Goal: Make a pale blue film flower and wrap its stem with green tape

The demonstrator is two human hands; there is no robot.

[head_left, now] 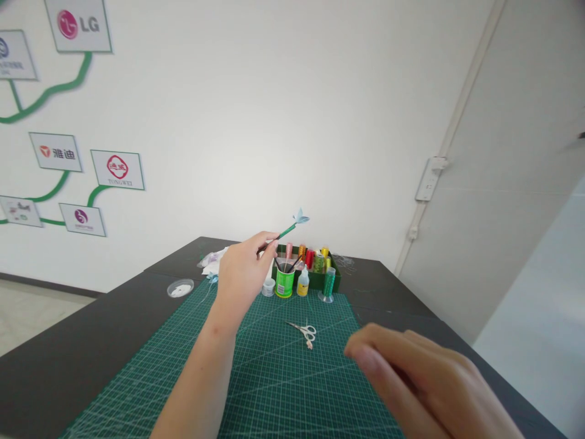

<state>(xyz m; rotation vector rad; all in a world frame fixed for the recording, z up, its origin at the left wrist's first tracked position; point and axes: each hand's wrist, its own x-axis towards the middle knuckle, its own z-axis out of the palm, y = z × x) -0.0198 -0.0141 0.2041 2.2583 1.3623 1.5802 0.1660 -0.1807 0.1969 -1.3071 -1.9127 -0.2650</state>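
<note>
My left hand (242, 268) is raised in front of the wall and pinches a thin dark stick with a green-wrapped upper part (287, 231). Pale blue petals (300, 217) stand at its tip, pointing up and to the right. Close to the camera at the lower right, my right hand (425, 378) has thumb and forefinger pressed together above the cutting mat; whatever may be between them cannot be made out. White-handled scissors (305, 331) lie on the green cutting mat (292, 384) between the two hands.
At the back stand a green can (284, 284) with thin tools, a glue bottle (303, 281), a small white jar (268, 287) and a green thread spool (329, 283). Behind them a dark green box (338, 277) holds several spools. A clear dish (180, 288) sits left.
</note>
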